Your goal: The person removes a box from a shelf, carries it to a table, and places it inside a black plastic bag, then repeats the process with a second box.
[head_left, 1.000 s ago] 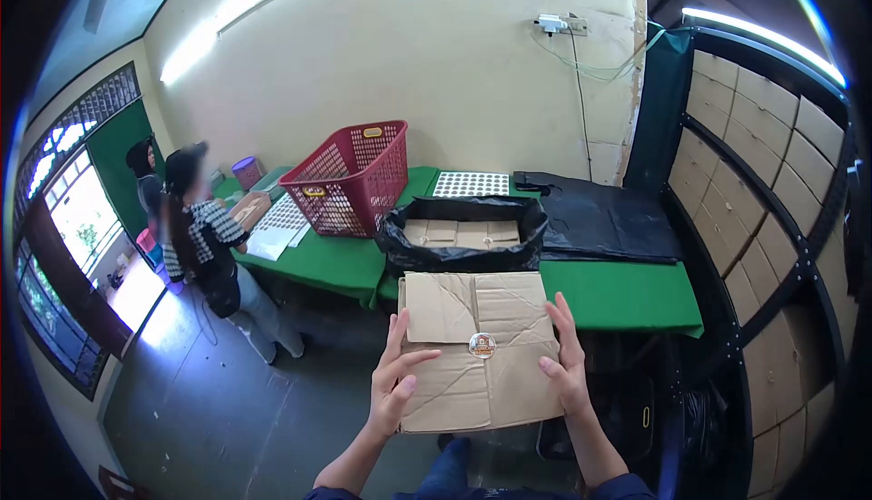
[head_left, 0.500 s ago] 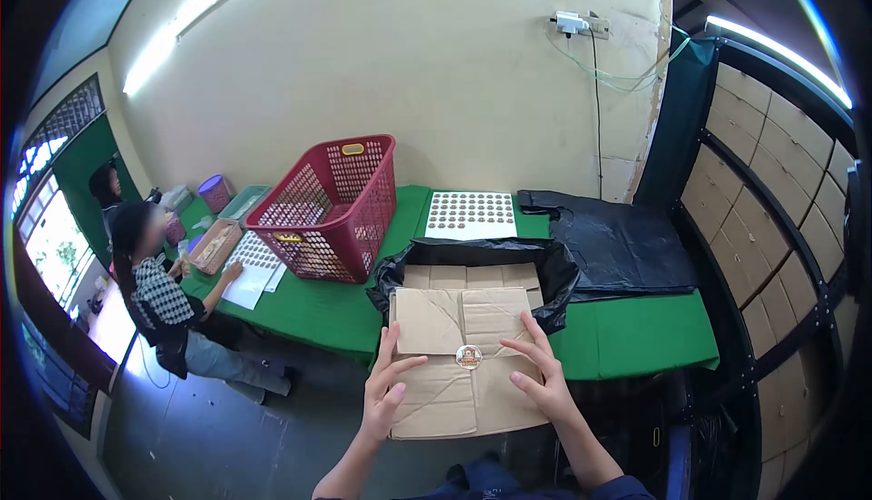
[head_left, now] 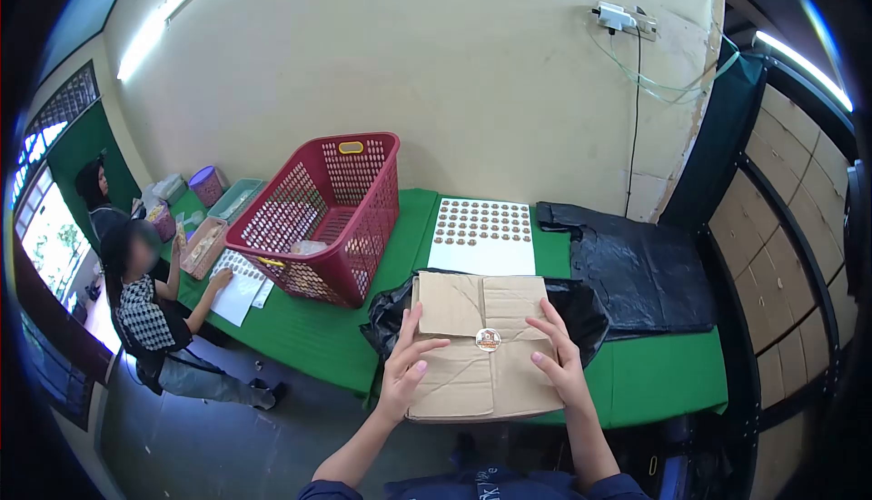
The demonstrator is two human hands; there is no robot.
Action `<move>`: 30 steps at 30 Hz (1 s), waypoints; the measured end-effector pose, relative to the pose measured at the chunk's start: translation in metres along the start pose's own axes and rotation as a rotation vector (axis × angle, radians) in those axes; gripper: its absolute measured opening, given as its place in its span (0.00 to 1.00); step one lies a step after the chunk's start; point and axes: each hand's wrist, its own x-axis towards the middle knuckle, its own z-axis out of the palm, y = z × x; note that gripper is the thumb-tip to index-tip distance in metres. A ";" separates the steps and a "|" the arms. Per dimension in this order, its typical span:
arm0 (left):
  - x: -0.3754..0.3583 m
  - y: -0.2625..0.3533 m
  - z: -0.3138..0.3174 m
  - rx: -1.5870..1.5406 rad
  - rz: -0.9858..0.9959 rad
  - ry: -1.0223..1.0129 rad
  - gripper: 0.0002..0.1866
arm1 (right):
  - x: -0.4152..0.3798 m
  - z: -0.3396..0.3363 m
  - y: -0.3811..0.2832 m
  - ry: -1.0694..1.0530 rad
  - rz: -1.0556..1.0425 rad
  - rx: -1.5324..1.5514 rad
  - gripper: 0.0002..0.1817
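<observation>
A flat brown cardboard box [head_left: 454, 391] with creased flaps is held up in front of me, top side facing me. A round printed sticker [head_left: 488, 340] sits where its flaps meet. My left hand [head_left: 405, 368] grips the left edge, fingers reaching over the top face. On the opposite edge, my right hand [head_left: 560, 362] holds it in the same way. Behind the box lies an open black plastic bag [head_left: 581, 314] on the green-covered table; the box hides the bag's middle.
A tall red basket [head_left: 363, 237] stands left of the bag, with something pale inside. Beyond it are a sheet of round stickers [head_left: 481, 259] and a folded black plastic bag [head_left: 636, 273]. At left, a person [head_left: 154, 318] works beside trays, with another person behind. Boxes [head_left: 772, 191] fill the right-hand rack.
The cardboard box has risen in view and now covers the cardboard seen inside the black bag. My hands moved with it. The view has shifted; the person at left has raised a hand.
</observation>
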 end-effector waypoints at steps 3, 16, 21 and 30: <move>0.019 -0.018 0.009 -0.002 -0.011 0.018 0.19 | 0.024 -0.017 0.028 0.040 0.038 0.111 0.29; 0.018 -0.095 0.041 -0.093 -0.306 0.043 0.16 | 0.027 -0.048 0.112 0.200 0.443 0.358 0.30; 0.014 -0.114 0.041 -0.268 -0.412 0.073 0.17 | 0.025 -0.044 0.131 0.258 0.600 0.308 0.34; 0.059 -0.138 0.007 -0.361 -0.360 0.089 0.19 | 0.065 -0.013 0.110 0.277 0.431 0.322 0.34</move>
